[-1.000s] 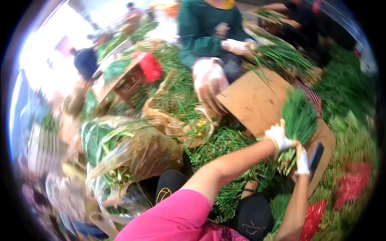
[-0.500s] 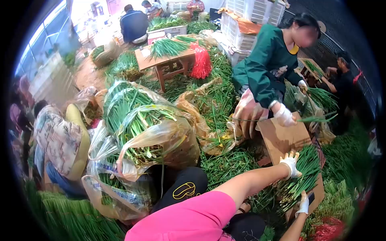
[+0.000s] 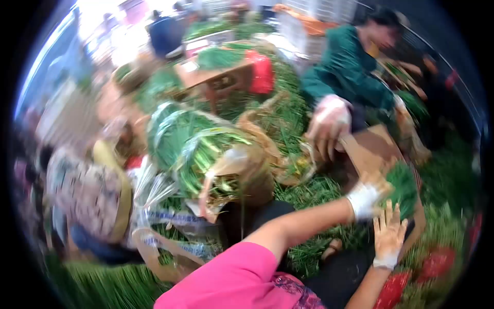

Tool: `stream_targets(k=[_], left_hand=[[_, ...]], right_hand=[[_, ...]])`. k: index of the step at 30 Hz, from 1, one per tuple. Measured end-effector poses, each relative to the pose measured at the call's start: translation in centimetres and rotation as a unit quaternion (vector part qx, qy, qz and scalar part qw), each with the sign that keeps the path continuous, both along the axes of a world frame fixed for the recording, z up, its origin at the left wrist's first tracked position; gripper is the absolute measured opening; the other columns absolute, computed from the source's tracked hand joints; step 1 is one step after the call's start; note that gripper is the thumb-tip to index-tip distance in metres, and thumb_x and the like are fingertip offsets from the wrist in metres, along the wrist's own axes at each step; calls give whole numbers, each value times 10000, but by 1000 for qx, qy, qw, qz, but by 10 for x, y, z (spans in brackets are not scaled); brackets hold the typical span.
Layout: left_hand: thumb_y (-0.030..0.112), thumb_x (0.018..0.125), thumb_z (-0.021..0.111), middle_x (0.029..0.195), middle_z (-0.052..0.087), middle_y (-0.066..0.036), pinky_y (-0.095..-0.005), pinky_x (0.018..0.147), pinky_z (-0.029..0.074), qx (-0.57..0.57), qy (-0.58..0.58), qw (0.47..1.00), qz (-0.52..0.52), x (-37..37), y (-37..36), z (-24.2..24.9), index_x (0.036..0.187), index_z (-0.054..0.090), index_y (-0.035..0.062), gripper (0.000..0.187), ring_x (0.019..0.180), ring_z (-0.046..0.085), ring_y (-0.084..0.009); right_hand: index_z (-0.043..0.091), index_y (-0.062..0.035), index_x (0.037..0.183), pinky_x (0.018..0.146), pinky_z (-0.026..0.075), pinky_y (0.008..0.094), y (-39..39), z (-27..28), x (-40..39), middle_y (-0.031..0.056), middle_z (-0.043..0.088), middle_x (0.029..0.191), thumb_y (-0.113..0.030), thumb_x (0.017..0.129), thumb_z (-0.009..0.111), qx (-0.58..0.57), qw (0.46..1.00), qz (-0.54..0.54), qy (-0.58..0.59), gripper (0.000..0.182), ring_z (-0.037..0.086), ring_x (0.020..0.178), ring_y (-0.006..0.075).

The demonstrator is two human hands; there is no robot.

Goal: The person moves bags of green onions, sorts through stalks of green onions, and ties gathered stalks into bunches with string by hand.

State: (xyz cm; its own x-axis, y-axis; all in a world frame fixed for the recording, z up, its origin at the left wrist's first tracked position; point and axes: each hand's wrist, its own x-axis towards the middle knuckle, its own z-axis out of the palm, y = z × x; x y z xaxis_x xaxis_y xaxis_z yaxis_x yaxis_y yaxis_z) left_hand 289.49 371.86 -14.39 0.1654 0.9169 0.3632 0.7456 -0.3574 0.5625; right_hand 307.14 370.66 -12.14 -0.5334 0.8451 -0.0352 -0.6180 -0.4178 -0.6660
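A bunch of green chives (image 3: 402, 188) lies on the small wooden bench (image 3: 370, 147) in front of me, partly hidden by my hands. My left hand (image 3: 366, 197), in a white glove with bare fingers, reaches over the bench at the bunch's left side. Motion smears its fingers, but they look stretched out. Just below the bunch, my right hand (image 3: 390, 236) has its fingers spread upward with nothing held in them. White glove material covers its palm and wrist.
A co-worker in a green smock (image 3: 339, 72) sits across the bench. A plastic bag of chives (image 3: 206, 154) stands to my left. Loose green stalks (image 3: 309, 201) cover the ground. Red ties (image 3: 393, 288) lie near my right arm; another table (image 3: 226, 77) stands behind.
My right hand has come off the lower end of the bunch and moved up, fingers spread. My left hand has shifted slightly left and up. The view has swung and blurred.
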Motion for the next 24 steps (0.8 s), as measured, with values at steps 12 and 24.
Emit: stream_targets(k=[12, 24], left_hand=[[248, 685, 665, 1228, 481, -119, -510, 1017, 189, 177, 139, 974, 21, 55, 34, -9, 1298, 402, 180, 670, 1215, 353, -342], [14, 804, 543, 680, 575, 1, -192, 555, 395, -236, -214, 909, -270, 248, 4, -23, 896, 635, 20, 130, 591, 485, -69]], right_hand=[[444, -51, 1249, 966, 328, 332, -79, 21, 76, 91, 445, 1296, -417, 895, 417, 26, 983, -112, 144, 510, 477, 1104, 181], [549, 32, 1084, 832, 449, 298, -203, 23, 189, 133, 582, 1101, -249, 922, 448, 102, 991, -23, -86, 339, 553, 1013, 183]])
